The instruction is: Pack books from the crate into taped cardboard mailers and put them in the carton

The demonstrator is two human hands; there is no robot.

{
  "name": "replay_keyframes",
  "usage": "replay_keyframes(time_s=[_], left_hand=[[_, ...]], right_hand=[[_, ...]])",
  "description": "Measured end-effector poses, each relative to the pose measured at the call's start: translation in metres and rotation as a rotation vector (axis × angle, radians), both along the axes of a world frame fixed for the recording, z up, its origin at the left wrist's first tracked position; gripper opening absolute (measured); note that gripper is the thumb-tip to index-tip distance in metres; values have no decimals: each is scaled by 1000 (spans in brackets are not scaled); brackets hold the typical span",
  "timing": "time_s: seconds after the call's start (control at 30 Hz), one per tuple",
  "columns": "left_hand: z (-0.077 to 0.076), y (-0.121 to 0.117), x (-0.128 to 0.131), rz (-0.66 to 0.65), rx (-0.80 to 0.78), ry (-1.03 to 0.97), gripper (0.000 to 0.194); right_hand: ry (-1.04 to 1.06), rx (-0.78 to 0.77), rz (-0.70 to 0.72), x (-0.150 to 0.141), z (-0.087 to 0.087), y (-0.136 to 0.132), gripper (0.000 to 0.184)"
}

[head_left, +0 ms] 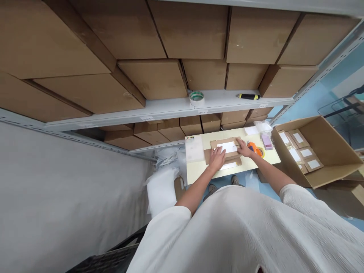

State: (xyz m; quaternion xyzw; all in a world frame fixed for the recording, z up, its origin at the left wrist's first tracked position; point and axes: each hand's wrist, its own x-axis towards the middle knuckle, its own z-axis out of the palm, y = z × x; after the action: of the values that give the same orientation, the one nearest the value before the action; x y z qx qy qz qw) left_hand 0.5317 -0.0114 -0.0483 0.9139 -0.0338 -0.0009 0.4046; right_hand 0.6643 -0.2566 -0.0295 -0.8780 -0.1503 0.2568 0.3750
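Observation:
A small cardboard box with a white label on top lies on the pale yellow table. My left hand rests on the box's left part, its fingers stretched over the label's edge; a ring shows on one finger. At the right end of the box, my right hand has its fingers and thumb closed on the cardboard edge. Just in front lies another cardboard piece with a white label, partly covered by the box. An orange tape dispenser with yellow tape sits right beside my right hand.
A large open carton at the right holds several small labelled boxes. Shelves full of cartons rise ahead, with a tape roll and a cutter knife on one ledge. White packing bags lie left of the table.

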Motion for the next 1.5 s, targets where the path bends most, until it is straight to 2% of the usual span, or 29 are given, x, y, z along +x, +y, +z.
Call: replay_keyframes(time_s=[0.1, 0.17, 0.3, 0.4, 0.5, 0.6, 0.77, 0.93, 1.07, 1.23, 1.37, 1.5], left_hand=[[1, 2, -1, -35, -7, 14, 49], [0, 5, -2, -35, -22, 11, 49], [0, 5, -5, -37, -11, 5, 49], [2, 1, -7, -8, -11, 15, 51], [3, -5, -9, 26, -25, 32, 53], [3, -12, -10, 64, -8, 38, 55], [2, -27, -7, 124, 96, 63, 58], [2, -37, -5, 165, 317, 86, 56], [-1, -34, -3, 186, 337, 56, 54], [-7, -31, 0, 208, 305, 38, 53], [-9, -31, 1, 213, 307, 27, 50], [-6, -30, 1, 205, 310, 15, 49]], right_hand=[[-97, 13, -52, -6, -4, -7, 86], [-166, 14, -141, -10, -9, -20, 77], [-186, -95, -412, -11, -21, -64, 62], [-115, -190, -512, -11, -30, -99, 57], [14, -278, -520, -10, -41, -122, 56], [92, -329, -468, -7, -50, -127, 47], [-79, -453, -313, -4, -59, -118, 31], [-12, -619, -182, 2, -53, -112, 37], [29, -618, -118, 8, -46, -113, 39], [-15, -591, -92, 13, -36, -121, 33], [-73, -545, -122, 19, -22, -142, 27], [-98, -354, -150, 34, 4, -165, 22]])
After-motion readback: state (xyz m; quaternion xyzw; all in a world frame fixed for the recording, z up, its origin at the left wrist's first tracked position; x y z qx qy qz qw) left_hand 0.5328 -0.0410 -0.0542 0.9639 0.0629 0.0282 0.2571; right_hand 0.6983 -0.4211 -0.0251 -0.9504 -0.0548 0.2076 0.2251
